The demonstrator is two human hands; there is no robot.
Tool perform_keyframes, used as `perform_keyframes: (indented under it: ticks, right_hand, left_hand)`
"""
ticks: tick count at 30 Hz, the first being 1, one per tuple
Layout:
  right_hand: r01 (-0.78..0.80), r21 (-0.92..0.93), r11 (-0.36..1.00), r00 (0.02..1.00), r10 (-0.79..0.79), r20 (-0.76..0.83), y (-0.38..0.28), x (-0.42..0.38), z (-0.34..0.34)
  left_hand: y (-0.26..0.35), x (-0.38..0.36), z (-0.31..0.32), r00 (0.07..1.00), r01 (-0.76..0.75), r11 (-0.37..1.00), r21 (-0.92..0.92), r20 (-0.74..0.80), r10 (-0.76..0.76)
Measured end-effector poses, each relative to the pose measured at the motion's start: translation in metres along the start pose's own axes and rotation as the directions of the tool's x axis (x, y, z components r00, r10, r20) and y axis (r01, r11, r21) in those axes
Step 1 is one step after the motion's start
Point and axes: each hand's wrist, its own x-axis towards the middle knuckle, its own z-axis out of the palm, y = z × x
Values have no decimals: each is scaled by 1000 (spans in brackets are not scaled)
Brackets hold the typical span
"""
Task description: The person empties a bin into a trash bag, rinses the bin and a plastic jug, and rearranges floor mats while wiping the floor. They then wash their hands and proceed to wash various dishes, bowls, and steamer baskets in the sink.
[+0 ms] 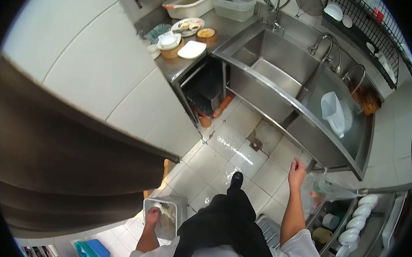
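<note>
My left hand [153, 215] hangs low over the near edge of a grey bin [182, 206] with pale, crumpled contents. Its fingers are curled in, and nothing sticks out of them. Out to the right, my right hand [297, 173] is held above the tiled floor, its fingers loosely closed with nothing visible in them. Close by it is a clear plastic bag [321, 192] with bits of red and green inside. Further ahead, a white plastic scoop-like container [332, 114] lies in the right basin of the steel sink [282, 102].
Used plates [192, 49] and bowls stand on the steel counter [225, 34], beside plastic tubs [189, 4]. At right, a shelf holds stacked white dishes [349, 236]. A white tiled wall [102, 67] rises at left. The floor [209, 161] looks wet around a drain [256, 144].
</note>
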Motion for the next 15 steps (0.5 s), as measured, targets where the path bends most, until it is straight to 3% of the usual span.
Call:
perform_keyframes:
  ticks: [3,4,5,7,10,15]
  right_hand:
    - [240,-61,969,970,-242,-20,-40,76,7]
    - [362,-127,924,926,-372,-65,-45,105,15]
    - [388,-100,916,916,-395,-67,-58,130,17]
    - [438,-45,898,896,-440,-63,-90,168,25]
    - [466,-68,882,884,-463,60,-113,211,52]
    - [363,-10,932,920,-357,161,-115,244,105]
  left_hand:
    - [88,31,44,995,-88,988,127,-34,93]
    - [121,38,62,996,-90,995,40,30,89]
    - [156,43,80,984,-173,984,34,45,172]
    - [245,34,110,972,-235,919,315,58,229]
    - [310,60,153,927,-366,830,421,87,364]
    - [403,91,199,839,-544,799,257,148,524]
